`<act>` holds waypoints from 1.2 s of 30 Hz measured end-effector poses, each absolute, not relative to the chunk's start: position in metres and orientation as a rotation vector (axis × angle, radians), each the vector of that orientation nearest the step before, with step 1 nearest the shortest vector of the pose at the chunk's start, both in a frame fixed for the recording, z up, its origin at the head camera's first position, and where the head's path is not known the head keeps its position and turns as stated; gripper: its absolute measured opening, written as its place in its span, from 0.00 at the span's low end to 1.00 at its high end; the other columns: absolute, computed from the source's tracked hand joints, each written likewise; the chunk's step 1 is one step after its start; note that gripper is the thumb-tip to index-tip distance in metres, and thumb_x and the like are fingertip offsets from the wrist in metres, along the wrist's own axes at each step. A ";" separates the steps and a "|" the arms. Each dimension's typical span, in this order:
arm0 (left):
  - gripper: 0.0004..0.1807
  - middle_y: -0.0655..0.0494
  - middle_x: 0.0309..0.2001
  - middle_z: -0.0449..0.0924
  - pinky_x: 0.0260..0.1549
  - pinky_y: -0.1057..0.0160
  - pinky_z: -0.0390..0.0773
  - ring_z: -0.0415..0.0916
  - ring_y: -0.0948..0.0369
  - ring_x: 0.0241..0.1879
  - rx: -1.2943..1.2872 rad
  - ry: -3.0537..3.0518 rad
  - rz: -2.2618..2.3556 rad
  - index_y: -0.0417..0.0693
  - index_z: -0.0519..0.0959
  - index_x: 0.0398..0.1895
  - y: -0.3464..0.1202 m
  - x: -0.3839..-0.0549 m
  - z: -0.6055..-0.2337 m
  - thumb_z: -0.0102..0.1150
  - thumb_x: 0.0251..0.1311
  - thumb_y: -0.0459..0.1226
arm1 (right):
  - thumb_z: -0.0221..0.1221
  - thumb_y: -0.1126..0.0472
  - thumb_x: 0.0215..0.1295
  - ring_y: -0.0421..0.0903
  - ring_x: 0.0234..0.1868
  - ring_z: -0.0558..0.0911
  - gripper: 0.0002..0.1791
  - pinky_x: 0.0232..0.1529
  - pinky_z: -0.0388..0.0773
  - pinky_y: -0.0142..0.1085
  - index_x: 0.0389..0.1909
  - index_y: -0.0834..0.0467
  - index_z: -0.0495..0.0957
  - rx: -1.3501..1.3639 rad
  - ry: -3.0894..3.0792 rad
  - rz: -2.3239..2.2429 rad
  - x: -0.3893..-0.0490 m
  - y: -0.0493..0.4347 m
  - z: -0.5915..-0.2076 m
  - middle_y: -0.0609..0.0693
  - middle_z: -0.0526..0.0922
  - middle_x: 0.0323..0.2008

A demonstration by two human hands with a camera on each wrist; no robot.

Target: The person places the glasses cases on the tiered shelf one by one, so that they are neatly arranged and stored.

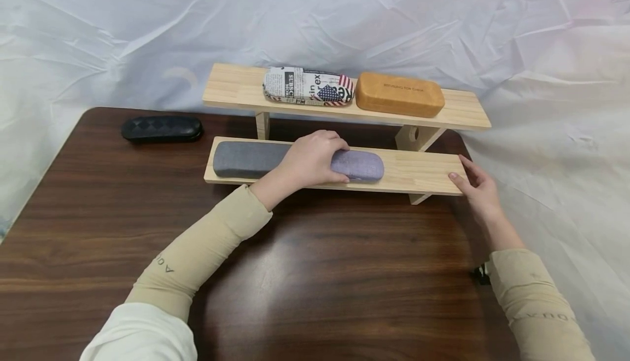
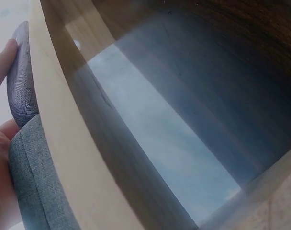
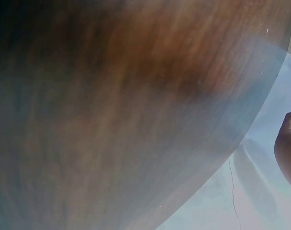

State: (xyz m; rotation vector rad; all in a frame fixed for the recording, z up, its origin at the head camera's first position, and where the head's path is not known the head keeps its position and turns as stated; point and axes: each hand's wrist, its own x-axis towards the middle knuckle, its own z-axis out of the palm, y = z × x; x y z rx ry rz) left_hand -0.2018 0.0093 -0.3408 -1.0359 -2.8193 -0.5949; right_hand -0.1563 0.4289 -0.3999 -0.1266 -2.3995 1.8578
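A purple glasses case lies on the lower board of a two-tier wooden shelf. My left hand reaches over it, thumb at the near side and fingers at the far side, gripping it. Directly left of it on the same board is a grey glasses case, partly covered by this hand. In the left wrist view the purple case and grey case sit end to end at the board's edge. My right hand holds the board's right end, thumb on top.
On the upper board stand a newspaper-print glasses case and an orange-brown glasses case. A black glasses case lies on the dark wooden table, left of the shelf. White sheeting hangs close behind.
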 end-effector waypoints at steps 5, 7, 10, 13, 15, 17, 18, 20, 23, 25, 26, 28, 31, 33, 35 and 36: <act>0.36 0.54 0.59 0.85 0.60 0.55 0.82 0.80 0.55 0.60 -1.028 -2.822 -0.599 0.51 0.85 0.61 0.009 -0.200 -0.340 0.81 0.52 0.58 | 0.64 0.64 0.75 0.28 0.57 0.75 0.39 0.51 0.76 0.12 0.83 0.61 0.59 -0.139 -2.397 1.867 -0.157 0.429 -0.400 0.51 0.72 0.74; 0.36 0.54 0.59 0.85 0.60 0.55 0.82 0.80 0.55 0.60 -1.032 -2.821 -0.593 0.51 0.85 0.61 0.009 -0.200 -0.340 0.80 0.53 0.59 | 0.64 0.64 0.75 0.28 0.57 0.75 0.39 0.50 0.76 0.12 0.83 0.60 0.60 -0.136 -2.399 1.861 -0.156 0.430 -0.401 0.50 0.72 0.73; 0.37 0.54 0.59 0.84 0.60 0.55 0.82 0.80 0.55 0.61 -1.045 -2.819 -0.569 0.51 0.84 0.62 0.009 -0.199 -0.341 0.80 0.53 0.60 | 0.64 0.64 0.75 0.28 0.56 0.75 0.39 0.50 0.76 0.12 0.83 0.60 0.60 -0.129 -2.399 1.856 -0.157 0.430 -0.401 0.49 0.73 0.72; 0.39 0.53 0.60 0.84 0.60 0.54 0.82 0.79 0.54 0.62 -1.061 -2.817 -0.543 0.51 0.83 0.63 0.008 -0.198 -0.341 0.79 0.53 0.61 | 0.64 0.64 0.75 0.28 0.56 0.75 0.39 0.50 0.76 0.12 0.83 0.60 0.60 -0.128 -2.408 1.844 -0.157 0.431 -0.401 0.48 0.73 0.71; 0.39 0.52 0.61 0.83 0.62 0.54 0.82 0.79 0.53 0.63 -1.078 -2.812 -0.536 0.50 0.83 0.64 0.006 -0.197 -0.340 0.79 0.54 0.61 | 0.64 0.64 0.75 0.28 0.56 0.75 0.39 0.50 0.76 0.12 0.83 0.61 0.59 -0.134 -2.416 1.835 -0.157 0.431 -0.401 0.48 0.73 0.71; 0.39 0.52 0.62 0.83 0.63 0.54 0.81 0.79 0.53 0.63 -1.100 -2.801 -0.535 0.49 0.82 0.65 0.004 -0.196 -0.340 0.78 0.55 0.60 | 0.64 0.63 0.75 0.28 0.56 0.75 0.39 0.50 0.76 0.12 0.83 0.61 0.59 -0.138 -2.419 1.833 -0.157 0.431 -0.401 0.48 0.73 0.71; 0.38 0.51 0.62 0.83 0.64 0.54 0.80 0.79 0.53 0.64 -1.111 -2.796 -0.535 0.49 0.82 0.65 0.002 -0.195 -0.340 0.78 0.56 0.59 | 0.64 0.63 0.76 0.28 0.56 0.75 0.39 0.50 0.76 0.12 0.83 0.61 0.59 -0.139 -2.419 1.834 -0.157 0.431 -0.401 0.48 0.73 0.71; 0.36 0.51 0.62 0.82 0.66 0.54 0.79 0.78 0.52 0.64 -1.129 -2.785 -0.541 0.49 0.82 0.65 -0.003 -0.194 -0.339 0.77 0.59 0.58 | 0.64 0.63 0.75 0.28 0.56 0.75 0.39 0.50 0.76 0.12 0.83 0.60 0.59 -0.143 -2.412 1.849 -0.156 0.430 -0.401 0.48 0.73 0.71; 0.34 0.50 0.63 0.82 0.68 0.53 0.77 0.78 0.51 0.65 -1.135 -2.773 -0.551 0.48 0.82 0.66 -0.013 -0.192 -0.338 0.75 0.62 0.56 | 0.64 0.63 0.75 0.28 0.57 0.75 0.39 0.50 0.76 0.12 0.83 0.59 0.59 -0.142 -2.415 1.861 -0.155 0.429 -0.400 0.49 0.72 0.73; 0.32 0.50 0.63 0.82 0.70 0.52 0.76 0.77 0.51 0.66 -1.134 -2.759 -0.562 0.47 0.82 0.66 -0.022 -0.190 -0.338 0.74 0.64 0.54 | 0.64 0.63 0.76 0.28 0.57 0.75 0.39 0.51 0.76 0.12 0.83 0.59 0.60 -0.142 -2.421 1.863 -0.155 0.429 -0.399 0.50 0.71 0.75; 0.32 0.49 0.63 0.82 0.70 0.52 0.76 0.77 0.50 0.66 -1.132 -2.750 -0.571 0.47 0.82 0.66 -0.027 -0.189 -0.338 0.73 0.65 0.54 | 0.64 0.62 0.76 0.28 0.58 0.74 0.39 0.51 0.76 0.12 0.83 0.58 0.60 -0.144 -2.428 1.860 -0.155 0.429 -0.399 0.51 0.69 0.77; 0.31 0.48 0.63 0.82 0.71 0.51 0.75 0.78 0.50 0.66 -1.129 -2.724 -0.590 0.45 0.82 0.65 -0.038 -0.188 -0.338 0.73 0.65 0.52 | 0.64 0.62 0.76 0.29 0.59 0.74 0.39 0.52 0.75 0.12 0.83 0.58 0.60 -0.147 -2.438 1.852 -0.155 0.428 -0.398 0.53 0.67 0.80; 0.28 0.47 0.62 0.83 0.70 0.50 0.76 0.78 0.49 0.65 -1.122 -2.693 -0.610 0.44 0.82 0.63 -0.056 -0.186 -0.336 0.73 0.66 0.49 | 0.64 0.61 0.76 0.29 0.60 0.74 0.40 0.52 0.75 0.12 0.83 0.58 0.59 -0.153 -2.441 1.852 -0.155 0.428 -0.398 0.55 0.64 0.82; 0.26 0.46 0.62 0.83 0.69 0.49 0.77 0.79 0.48 0.64 -1.114 -2.677 -0.625 0.43 0.83 0.63 -0.070 -0.184 -0.335 0.73 0.67 0.46 | 0.64 0.61 0.76 0.30 0.60 0.74 0.40 0.52 0.75 0.12 0.83 0.59 0.58 -0.154 -2.438 1.852 -0.155 0.428 -0.398 0.55 0.64 0.82; 0.24 0.46 0.61 0.84 0.68 0.48 0.78 0.79 0.47 0.64 -1.100 -2.660 -0.642 0.42 0.83 0.62 -0.085 -0.183 -0.334 0.73 0.67 0.43 | 0.64 0.62 0.76 0.30 0.60 0.74 0.40 0.52 0.75 0.12 0.83 0.60 0.58 -0.153 -2.429 1.859 -0.155 0.428 -0.398 0.54 0.65 0.81; 0.23 0.45 0.60 0.84 0.67 0.47 0.78 0.80 0.47 0.63 -1.092 -2.647 -0.654 0.41 0.83 0.62 -0.092 -0.182 -0.334 0.73 0.67 0.41 | 0.64 0.62 0.76 0.30 0.60 0.74 0.40 0.52 0.75 0.12 0.83 0.60 0.58 -0.155 -2.422 1.864 -0.155 0.428 -0.398 0.53 0.66 0.80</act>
